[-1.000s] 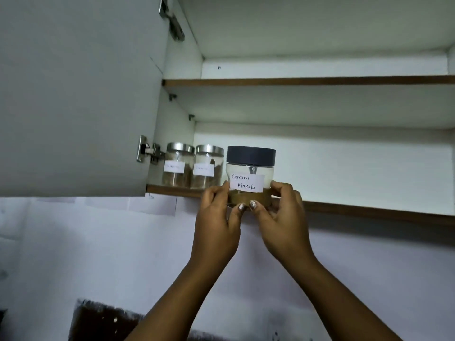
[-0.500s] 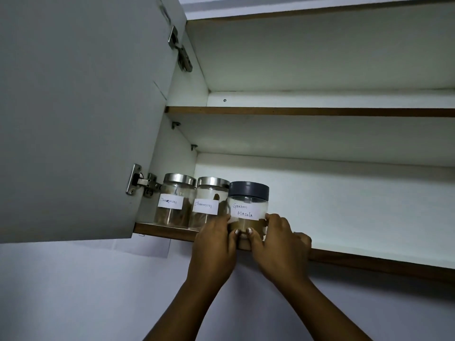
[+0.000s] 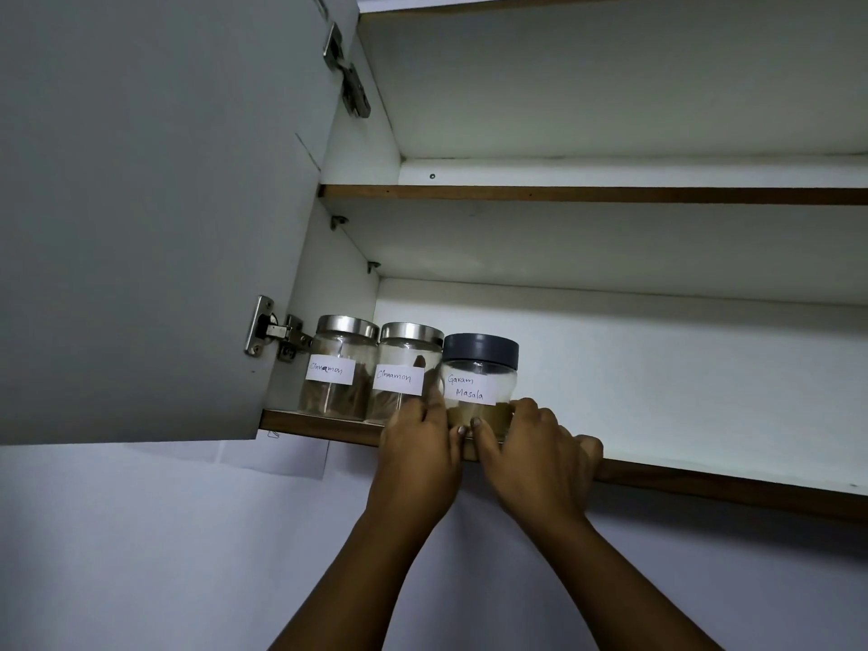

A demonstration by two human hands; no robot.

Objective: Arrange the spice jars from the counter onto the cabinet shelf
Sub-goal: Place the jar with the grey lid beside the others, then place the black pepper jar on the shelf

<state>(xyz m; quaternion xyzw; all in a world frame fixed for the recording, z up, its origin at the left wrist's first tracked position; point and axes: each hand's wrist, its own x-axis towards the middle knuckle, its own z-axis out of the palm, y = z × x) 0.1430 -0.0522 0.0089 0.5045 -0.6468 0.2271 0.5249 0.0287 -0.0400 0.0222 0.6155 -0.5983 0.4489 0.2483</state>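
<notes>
Now the left hand (image 3: pixel 418 446) and right hand (image 3: pixel 533 455) clasp the Garam Masala jar (image 3: pixel 479 373) near the shelf (image 3: pixel 704 483) lip; shoved leftward, it could topple the neighbouring Cinnamon jar (image 3: pixel 406 364).

Three handwritten white paper labels can be read, each stuck on a jar along the front edge of the brown-edged lower cabinet shelf (image 3: pixel 704 483). The clear glass jar with a silver metal lid (image 3: pixel 339 368) nearest the shelf's left end reads "Cinnamon" — so does the second silver-lidded glass jar (image 3: pixel 407 371) just beside it. The clear jar with a dark grey plastic lid (image 3: pixel 479 375) reads "Garam Masala" — on two lines.
</notes>
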